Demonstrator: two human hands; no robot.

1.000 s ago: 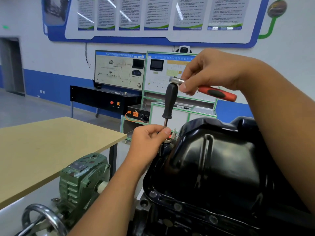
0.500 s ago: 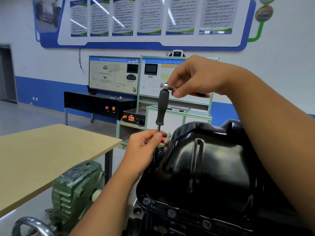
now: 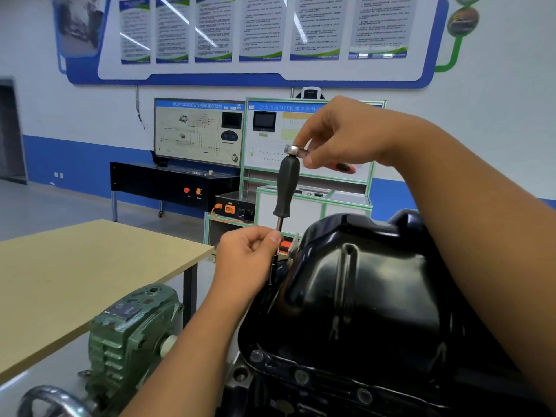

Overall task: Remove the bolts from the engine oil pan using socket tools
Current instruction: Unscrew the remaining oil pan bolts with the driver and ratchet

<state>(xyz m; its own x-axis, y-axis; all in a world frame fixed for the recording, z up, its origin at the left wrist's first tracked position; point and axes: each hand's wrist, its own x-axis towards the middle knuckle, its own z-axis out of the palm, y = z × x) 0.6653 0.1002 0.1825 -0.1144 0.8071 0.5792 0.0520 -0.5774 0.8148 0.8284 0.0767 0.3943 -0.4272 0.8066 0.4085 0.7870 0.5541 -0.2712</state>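
Now, right hand [image 3: 346,136]: raised above the pan's far left end, thumb and fingers pinched on the silver ratchet head [image 3: 294,150] seated on top of the driver; the ratchet's red handle [image 3: 343,167] runs right beneath the palm, blurred.
Left hand [image 3: 249,257]: fingers curled, thumb and forefinger pinching the thin metal shaft just below the black driver handle [image 3: 287,191].
Driver: nearly upright, leaning slightly right at the top; its lower tip is hidden behind the left hand and the pan edge, so the bolt it meets cannot be seen.
Oil pan [image 3: 376,296]: glossy black, filling the lower right, on the engine block.
Flange bolts [image 3: 301,376]: a row of bolt heads along the pan's near flange, seated.
Edges: the pan's curved left wall lies just beside the left hand's knuckles.
Open room: free air surrounds the raised right hand; a gap separates the pan from the tan table [image 3: 75,281] at left.
Nearby: green gearbox [image 3: 129,335] with a metal handwheel [image 3: 51,400], low left, beside the left forearm.
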